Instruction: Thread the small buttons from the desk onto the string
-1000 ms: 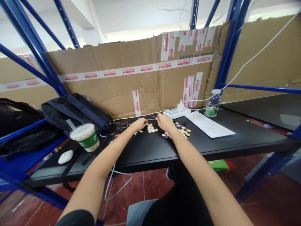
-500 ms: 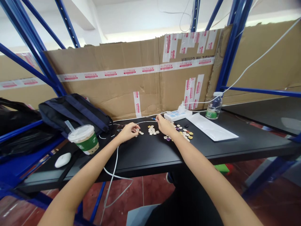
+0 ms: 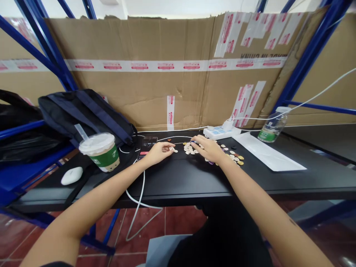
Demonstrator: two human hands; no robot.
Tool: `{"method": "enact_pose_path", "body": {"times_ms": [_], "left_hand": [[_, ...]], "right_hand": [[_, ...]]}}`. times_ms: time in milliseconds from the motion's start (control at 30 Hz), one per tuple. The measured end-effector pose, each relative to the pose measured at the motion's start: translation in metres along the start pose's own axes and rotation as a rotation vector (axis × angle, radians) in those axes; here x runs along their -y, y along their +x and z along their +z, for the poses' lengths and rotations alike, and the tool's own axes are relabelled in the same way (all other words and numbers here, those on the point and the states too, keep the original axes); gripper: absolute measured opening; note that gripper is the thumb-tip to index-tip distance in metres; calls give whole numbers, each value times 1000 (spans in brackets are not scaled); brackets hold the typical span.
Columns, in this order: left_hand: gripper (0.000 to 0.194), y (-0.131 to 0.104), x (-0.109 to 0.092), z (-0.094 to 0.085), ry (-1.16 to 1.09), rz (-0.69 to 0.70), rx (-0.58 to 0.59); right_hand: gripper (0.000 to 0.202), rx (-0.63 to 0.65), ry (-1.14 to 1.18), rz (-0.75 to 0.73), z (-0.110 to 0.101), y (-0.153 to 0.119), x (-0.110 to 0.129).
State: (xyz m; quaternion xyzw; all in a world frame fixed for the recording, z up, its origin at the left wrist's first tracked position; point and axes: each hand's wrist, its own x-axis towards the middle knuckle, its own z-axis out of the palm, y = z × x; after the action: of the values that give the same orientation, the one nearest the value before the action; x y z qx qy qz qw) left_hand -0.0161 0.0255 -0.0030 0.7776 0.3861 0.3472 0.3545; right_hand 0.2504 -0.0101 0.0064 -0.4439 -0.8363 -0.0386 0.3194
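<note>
Right hand (image 3: 204, 147): lowered since earlier, palm down, fingers pinched on a thin blue-ended rod (image 3: 192, 141).
Left hand (image 3: 160, 152): curled at loose buttons (image 3: 175, 151), grip unclear.
Button pile (image 3: 189, 149): between hands.

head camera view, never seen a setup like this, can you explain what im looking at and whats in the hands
There is no machine here: these are a person's two bare hands, and every picture comes from one camera worn on that person's head, looking forward and down. On the black table lie a cluster of small pale pieces, a mixed-colour pile farther right, a lidded cup, a white packet and a bottle. The right hand pinches a small blue item, too small to identify. The left hand has its fingertips at a couple of pale discs; whether it grips them is hard to tell.
</note>
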Motion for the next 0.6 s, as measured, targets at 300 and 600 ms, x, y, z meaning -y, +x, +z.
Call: {"method": "enact_pose_path", "body": {"times_ms": [300, 600], "left_hand": [[30, -2, 1, 8, -118, 62, 12], [18, -4, -4, 8, -71, 63, -27]], "right_hand": [[28, -12, 28, -45, -3, -3, -3], [26, -15, 74, -24, -5, -3, 1]]}}
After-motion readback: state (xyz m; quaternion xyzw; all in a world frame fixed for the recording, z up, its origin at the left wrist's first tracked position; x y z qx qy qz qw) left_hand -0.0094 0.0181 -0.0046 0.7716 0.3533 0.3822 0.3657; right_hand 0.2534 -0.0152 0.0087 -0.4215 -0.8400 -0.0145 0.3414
